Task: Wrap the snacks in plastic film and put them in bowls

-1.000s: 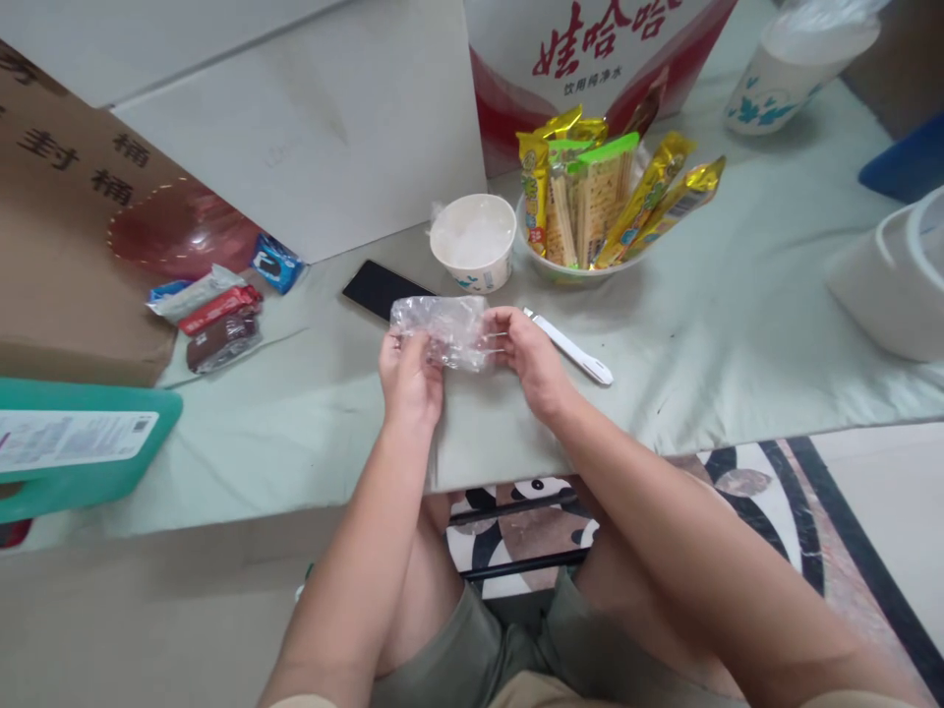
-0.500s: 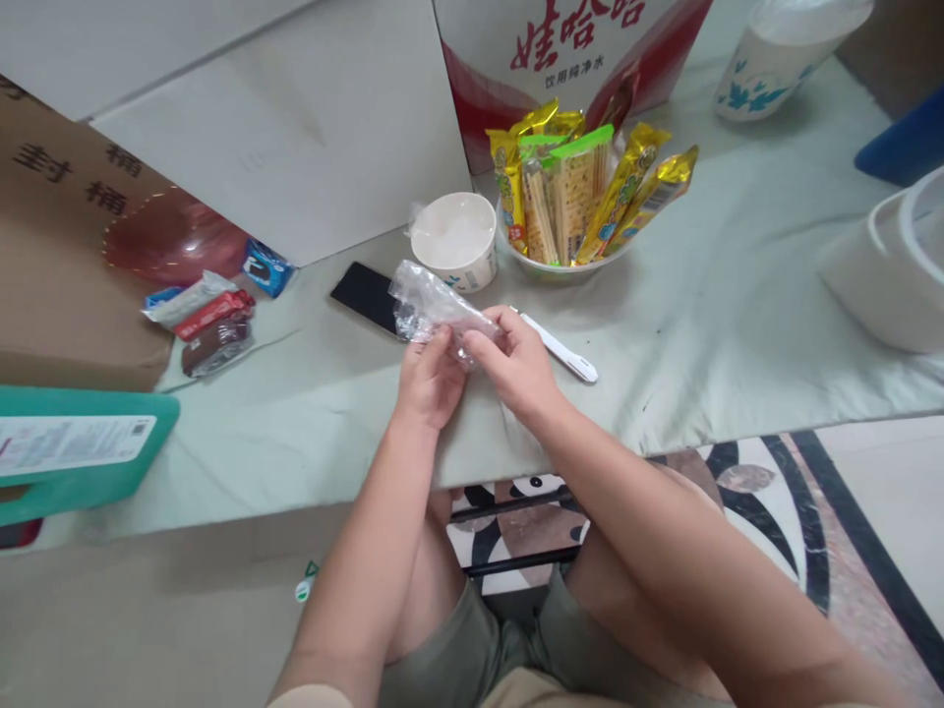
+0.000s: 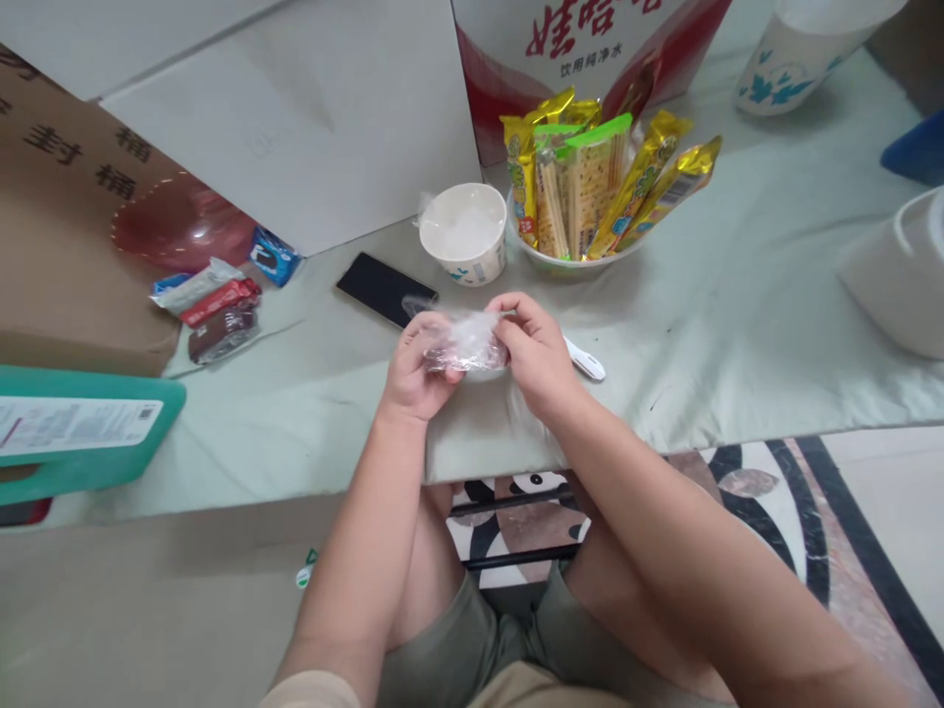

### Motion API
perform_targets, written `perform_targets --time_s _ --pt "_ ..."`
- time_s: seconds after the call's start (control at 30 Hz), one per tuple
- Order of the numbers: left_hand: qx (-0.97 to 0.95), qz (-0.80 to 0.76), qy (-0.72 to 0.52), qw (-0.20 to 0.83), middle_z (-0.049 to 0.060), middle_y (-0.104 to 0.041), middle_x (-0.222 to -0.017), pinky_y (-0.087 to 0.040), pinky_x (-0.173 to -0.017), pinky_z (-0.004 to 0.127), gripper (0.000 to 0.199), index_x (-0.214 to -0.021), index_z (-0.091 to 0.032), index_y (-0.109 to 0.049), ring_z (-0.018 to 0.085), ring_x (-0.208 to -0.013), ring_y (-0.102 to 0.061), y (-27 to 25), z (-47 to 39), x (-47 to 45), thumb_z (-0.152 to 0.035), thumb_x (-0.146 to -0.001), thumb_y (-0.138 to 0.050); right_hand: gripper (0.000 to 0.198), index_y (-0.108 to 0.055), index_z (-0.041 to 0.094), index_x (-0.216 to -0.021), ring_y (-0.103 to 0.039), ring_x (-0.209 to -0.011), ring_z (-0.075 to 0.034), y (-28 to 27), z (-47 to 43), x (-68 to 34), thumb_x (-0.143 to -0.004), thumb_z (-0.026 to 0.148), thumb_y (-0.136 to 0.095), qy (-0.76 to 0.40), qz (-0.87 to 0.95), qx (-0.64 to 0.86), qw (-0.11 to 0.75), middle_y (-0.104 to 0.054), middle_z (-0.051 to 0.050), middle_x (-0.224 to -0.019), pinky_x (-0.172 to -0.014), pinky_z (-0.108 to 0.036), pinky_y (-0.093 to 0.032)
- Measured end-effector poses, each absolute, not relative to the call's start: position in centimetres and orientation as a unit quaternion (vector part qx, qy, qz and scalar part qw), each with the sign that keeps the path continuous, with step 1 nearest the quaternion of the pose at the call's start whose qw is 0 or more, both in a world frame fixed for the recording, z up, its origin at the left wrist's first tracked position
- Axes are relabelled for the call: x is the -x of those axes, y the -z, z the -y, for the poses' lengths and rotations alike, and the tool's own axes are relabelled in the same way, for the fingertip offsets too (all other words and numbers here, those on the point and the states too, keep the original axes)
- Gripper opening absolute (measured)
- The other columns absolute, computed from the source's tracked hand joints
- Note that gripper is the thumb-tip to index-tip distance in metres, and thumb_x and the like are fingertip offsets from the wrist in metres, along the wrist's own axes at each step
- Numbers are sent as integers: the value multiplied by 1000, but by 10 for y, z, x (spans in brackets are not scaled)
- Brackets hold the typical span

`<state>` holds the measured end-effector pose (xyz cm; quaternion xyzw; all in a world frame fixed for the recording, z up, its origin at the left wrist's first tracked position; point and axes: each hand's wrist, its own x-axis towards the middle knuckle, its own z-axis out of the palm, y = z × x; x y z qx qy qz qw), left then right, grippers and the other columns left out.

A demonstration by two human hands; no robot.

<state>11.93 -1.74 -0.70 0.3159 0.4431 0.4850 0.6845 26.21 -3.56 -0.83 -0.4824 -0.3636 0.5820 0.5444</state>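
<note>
Between my two hands, over the front part of the cloth-covered table, is a crinkled clear plastic wrapper point(image 3: 472, 344). My left hand point(image 3: 419, 372) pinches its left end, and my right hand point(image 3: 532, 346) grips the right end with thumb and fingers. Whether anything lies inside the plastic I cannot tell. Behind my left hand lies a black phone point(image 3: 384, 288). A white paper bowl point(image 3: 466, 241) with clear plastic at its rim stands just beyond the wrapper. A slim white utility knife point(image 3: 586, 360) shows partly from behind my right hand.
A bowl point(image 3: 571, 263) full of yellow and green packaged snacks stands behind on the right. Small wrapped snacks point(image 3: 221, 310) lie at left by a red bowl point(image 3: 181, 231). Large boxes point(image 3: 295, 128) line the back. A white bucket point(image 3: 896, 275) stands at right.
The plastic wrapper, which pointed up to the left, is now stretched level between my hands. My hands have moved slightly apart. The view has shifted a little.
</note>
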Motion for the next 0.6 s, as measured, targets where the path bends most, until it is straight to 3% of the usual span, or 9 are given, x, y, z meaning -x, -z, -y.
perform_targets --time_s 0.1,0.2,0.3,0.4,0.6 --pt "-308 -427 -487 697 -4 -50 -52 -41 -36 20 36 -63 -21 -58 8 -42 -49 5 17 -117 -48 -60 -81 7 -49 25 -78 -42 -55 -12 11 33 -261 -71 26 -47 -593 329 495 543 -45 3 -64 -52 -26 -34" --pt "-338 -449 -485 670 0 -54 -55 -48 -43 24 45 -60 -19 -60 11 -47 -54 10 15 -118 -62 -68 -70 9 -47 24 -73 -41 -57 -13 15 31 -262 -74 33 -45 -584 324 518 535 -44 2 -65 -52 -26 -34" --pt "-367 -479 -489 630 -2 -56 -59 -45 -45 19 29 -63 -18 -61 8 -50 -53 15 14 -121 -39 -62 -81 14 -49 24 -78 -43 -61 -11 18 32 -261 -71 33 -57 -524 391 557 511 -51 3 -75 -58 -27 -38" --pt "-366 -495 -503 606 -3 -60 -63 -47 -48 18 23 -68 -18 -61 7 -52 -55 17 11 -121 -16 -53 -78 25 -52 25 -92 -47 -62 -10 19 32 -258 -68 24 -57 -489 426 560 515 -57 3 -88 -64 -28 -42" --pt "-341 -532 -566 530 -3 -62 -65 -49 -51 18 24 -73 -18 -62 8 -54 -58 22 13 -107 -19 -57 -79 26 -50 26 -100 -59 -65 -11 21 32 -258 -74 24 -51 -519 393 546 528 -63 3 -95 -70 -30 -46"
